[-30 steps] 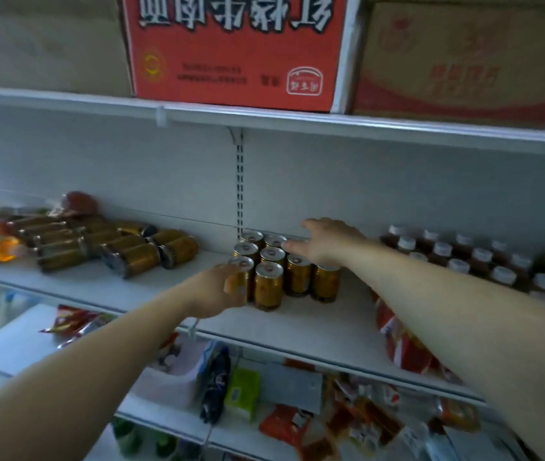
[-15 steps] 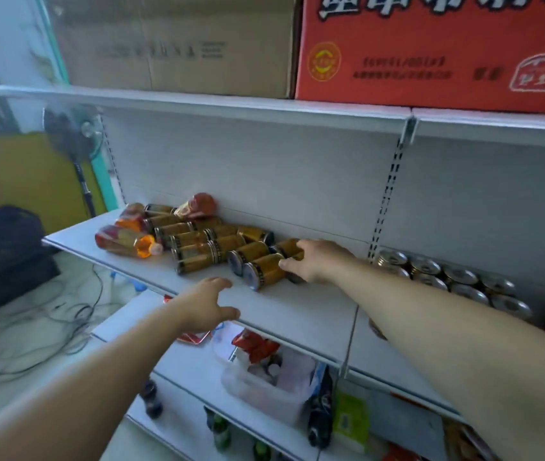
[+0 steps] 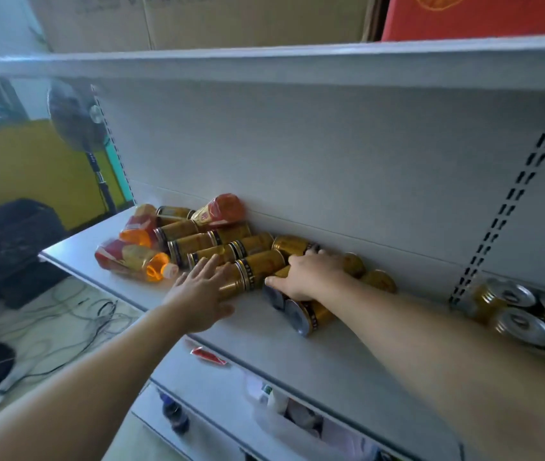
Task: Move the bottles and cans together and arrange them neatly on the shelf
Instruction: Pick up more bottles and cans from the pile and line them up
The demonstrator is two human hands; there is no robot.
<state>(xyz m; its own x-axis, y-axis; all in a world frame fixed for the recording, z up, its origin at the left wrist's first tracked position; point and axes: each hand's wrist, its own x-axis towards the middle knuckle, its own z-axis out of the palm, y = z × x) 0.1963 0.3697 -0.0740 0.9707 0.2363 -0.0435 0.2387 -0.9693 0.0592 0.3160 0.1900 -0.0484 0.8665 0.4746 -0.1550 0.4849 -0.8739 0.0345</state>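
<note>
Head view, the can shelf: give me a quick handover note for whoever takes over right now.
Left hand: open, fingers flat on a lying can.
Right hand: grips the front cans, which lie on their sides.
Tumbled at the left end of the shelf: loose cans and bottles. The upright cans stand grouped to the right.
Done: that upright group.
Left: stand the tumbled ones up beside it.

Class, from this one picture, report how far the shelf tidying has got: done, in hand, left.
Done: a block of upright cans stands at the right. In hand: the right hand grips the front lying cans; the left hand rests open on a neighbouring can. Left: the toppled cans and bottles lying on the shelf.
</note>
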